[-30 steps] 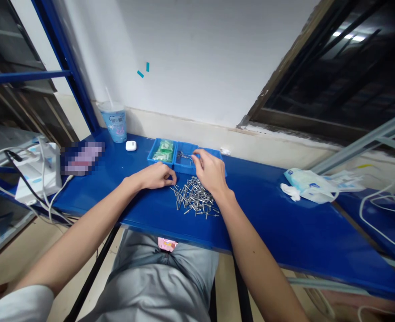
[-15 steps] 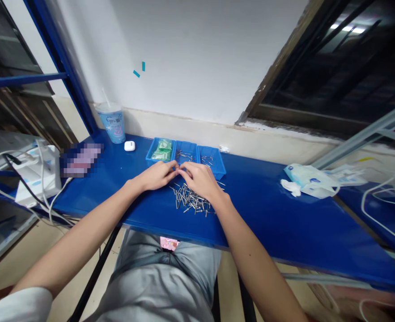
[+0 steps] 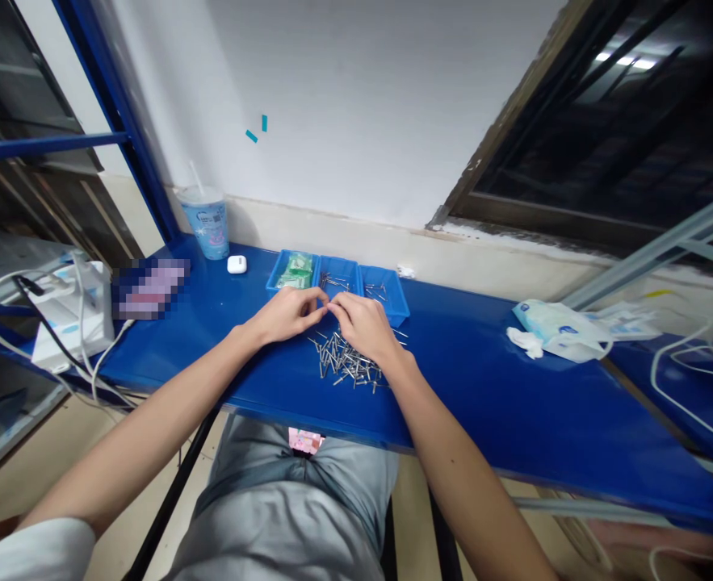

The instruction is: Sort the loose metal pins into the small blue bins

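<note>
Left hand (image 3: pixel 284 316): curled, on the table's near side of the trays, fingertips (image 3: pixel 318 298) reaching right to meet the right hand's.

Right hand (image 3: pixel 363 324): curled, directly above the upper part of the pile and nearer to it than the left hand.

Grip: both hands together at the fingertips, just short of the trays' near edge. Too small to tell whether a rivet is pinched between them.

Loose steel rivets (image 3: pixel 349 361): a scattered pile mid-table, below the meeting fingertips and mostly toward the right hand. Long axes point every way, with no shared direction.

Blue plastic trays (image 3: pixel 385 307): three in a row along the far edge of the table. The left one holds green packets (image 3: pixel 292 271); the middle and right ones each hold a few rivets.

Blue table (image 3: pixel 483 395): long axis runs left to right across the view.

Far-left end: white power unit (image 3: pixel 71 319) with white cables.

Far edge: plastic cup (image 3: pixel 203 223), white earbud case (image 3: pixel 236 264).

Right end: tissue packet (image 3: pixel 559 329).
</note>
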A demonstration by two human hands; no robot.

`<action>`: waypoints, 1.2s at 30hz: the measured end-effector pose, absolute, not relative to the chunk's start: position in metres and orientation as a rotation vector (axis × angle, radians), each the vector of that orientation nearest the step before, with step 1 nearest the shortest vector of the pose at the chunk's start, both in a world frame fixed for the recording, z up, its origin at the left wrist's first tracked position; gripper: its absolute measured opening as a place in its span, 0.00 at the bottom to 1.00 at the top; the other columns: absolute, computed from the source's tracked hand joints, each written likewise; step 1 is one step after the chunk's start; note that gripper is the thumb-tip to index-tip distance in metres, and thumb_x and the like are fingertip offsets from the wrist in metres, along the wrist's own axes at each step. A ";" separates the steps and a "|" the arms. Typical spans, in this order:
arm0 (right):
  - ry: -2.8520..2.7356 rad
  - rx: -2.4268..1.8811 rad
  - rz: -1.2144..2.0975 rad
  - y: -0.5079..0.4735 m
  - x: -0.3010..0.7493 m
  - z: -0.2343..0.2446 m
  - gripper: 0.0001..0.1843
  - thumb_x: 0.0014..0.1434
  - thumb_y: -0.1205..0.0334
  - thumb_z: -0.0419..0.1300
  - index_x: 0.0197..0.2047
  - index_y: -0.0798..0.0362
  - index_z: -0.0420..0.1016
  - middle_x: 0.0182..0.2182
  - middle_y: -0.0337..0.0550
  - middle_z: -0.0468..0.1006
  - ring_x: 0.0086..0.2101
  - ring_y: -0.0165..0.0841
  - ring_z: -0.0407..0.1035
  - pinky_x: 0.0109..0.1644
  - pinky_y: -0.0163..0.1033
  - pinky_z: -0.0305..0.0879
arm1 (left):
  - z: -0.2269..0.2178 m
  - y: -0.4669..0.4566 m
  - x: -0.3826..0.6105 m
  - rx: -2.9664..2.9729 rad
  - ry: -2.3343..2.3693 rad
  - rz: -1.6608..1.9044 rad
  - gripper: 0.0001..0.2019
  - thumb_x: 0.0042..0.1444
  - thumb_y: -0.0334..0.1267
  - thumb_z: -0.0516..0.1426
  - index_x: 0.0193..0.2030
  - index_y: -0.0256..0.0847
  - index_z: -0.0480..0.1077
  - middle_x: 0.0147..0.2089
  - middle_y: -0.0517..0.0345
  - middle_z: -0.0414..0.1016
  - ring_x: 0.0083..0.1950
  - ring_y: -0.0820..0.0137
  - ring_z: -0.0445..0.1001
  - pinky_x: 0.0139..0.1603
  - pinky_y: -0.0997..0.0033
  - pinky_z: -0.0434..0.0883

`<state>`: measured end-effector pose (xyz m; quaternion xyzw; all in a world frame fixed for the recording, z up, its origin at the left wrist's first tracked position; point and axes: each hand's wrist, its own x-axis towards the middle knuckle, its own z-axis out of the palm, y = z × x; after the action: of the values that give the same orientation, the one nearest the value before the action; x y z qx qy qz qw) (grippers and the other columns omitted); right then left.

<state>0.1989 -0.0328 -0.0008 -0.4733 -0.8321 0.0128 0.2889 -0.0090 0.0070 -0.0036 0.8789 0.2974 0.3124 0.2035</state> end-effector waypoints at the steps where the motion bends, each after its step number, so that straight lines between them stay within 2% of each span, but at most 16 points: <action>1: -2.213 -1.258 0.031 -0.033 0.199 -0.002 0.15 0.75 0.58 0.51 0.38 0.50 0.75 0.36 0.44 0.81 0.35 0.36 0.73 0.39 0.38 0.56 | -0.003 0.007 -0.009 2.438 0.817 0.878 0.09 0.68 0.41 0.56 0.46 0.38 0.74 0.27 0.63 0.75 0.24 0.75 0.66 0.31 0.73 0.63; 8: -2.185 -1.243 0.064 -0.034 0.196 -0.001 0.16 0.75 0.54 0.51 0.39 0.49 0.75 0.36 0.44 0.82 0.35 0.36 0.73 0.39 0.39 0.58 | -0.001 0.004 -0.007 2.384 0.760 0.929 0.05 0.63 0.36 0.57 0.42 0.38 0.72 0.27 0.62 0.75 0.27 0.74 0.71 0.31 0.75 0.67; 13: -2.208 -1.200 0.162 -0.036 0.195 0.002 0.12 0.75 0.58 0.51 0.52 0.49 0.75 0.46 0.46 0.83 0.43 0.39 0.77 0.45 0.40 0.65 | -0.001 0.003 -0.005 2.357 0.800 1.031 0.04 0.62 0.36 0.57 0.41 0.39 0.68 0.30 0.61 0.76 0.28 0.74 0.72 0.33 0.75 0.69; 16: -2.225 -1.194 0.138 -0.035 0.196 0.000 0.13 0.74 0.60 0.52 0.55 0.49 0.75 0.51 0.48 0.83 0.46 0.40 0.77 0.47 0.41 0.66 | 0.000 0.002 -0.005 2.315 0.813 1.065 0.04 0.63 0.37 0.56 0.42 0.40 0.67 0.32 0.60 0.77 0.31 0.73 0.75 0.35 0.74 0.70; 20: -2.206 -1.202 0.106 -0.032 0.197 -0.002 0.11 0.74 0.58 0.54 0.52 0.49 0.77 0.46 0.46 0.83 0.41 0.38 0.77 0.44 0.40 0.66 | 0.000 0.001 -0.006 2.262 0.775 1.024 0.04 0.65 0.38 0.55 0.44 0.41 0.67 0.34 0.59 0.79 0.34 0.71 0.78 0.37 0.72 0.72; 24: -2.186 -1.210 0.070 -0.033 0.197 -0.001 0.12 0.74 0.60 0.53 0.47 0.49 0.78 0.44 0.45 0.83 0.41 0.37 0.76 0.44 0.39 0.65 | -0.003 0.003 -0.007 2.257 0.764 1.004 0.05 0.68 0.40 0.55 0.45 0.41 0.67 0.34 0.58 0.79 0.35 0.71 0.79 0.37 0.72 0.72; 31: -2.113 -1.184 0.041 -0.036 0.198 0.002 0.15 0.75 0.59 0.50 0.50 0.49 0.79 0.44 0.46 0.82 0.40 0.37 0.76 0.44 0.40 0.65 | -0.001 0.004 -0.008 2.320 0.815 0.980 0.10 0.72 0.43 0.53 0.43 0.40 0.70 0.35 0.59 0.80 0.32 0.72 0.77 0.37 0.72 0.70; 36: -2.104 -1.175 0.039 -0.035 0.200 0.003 0.15 0.75 0.55 0.52 0.51 0.49 0.78 0.45 0.47 0.82 0.40 0.37 0.75 0.43 0.40 0.63 | 0.001 0.003 -0.008 2.329 0.831 0.961 0.12 0.73 0.43 0.52 0.43 0.40 0.72 0.33 0.59 0.79 0.32 0.72 0.77 0.38 0.72 0.70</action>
<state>0.2003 -0.0347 0.0028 -0.4555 -0.8152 0.0151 0.3576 -0.0083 0.0033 0.0014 0.8519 0.3039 0.3514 0.2417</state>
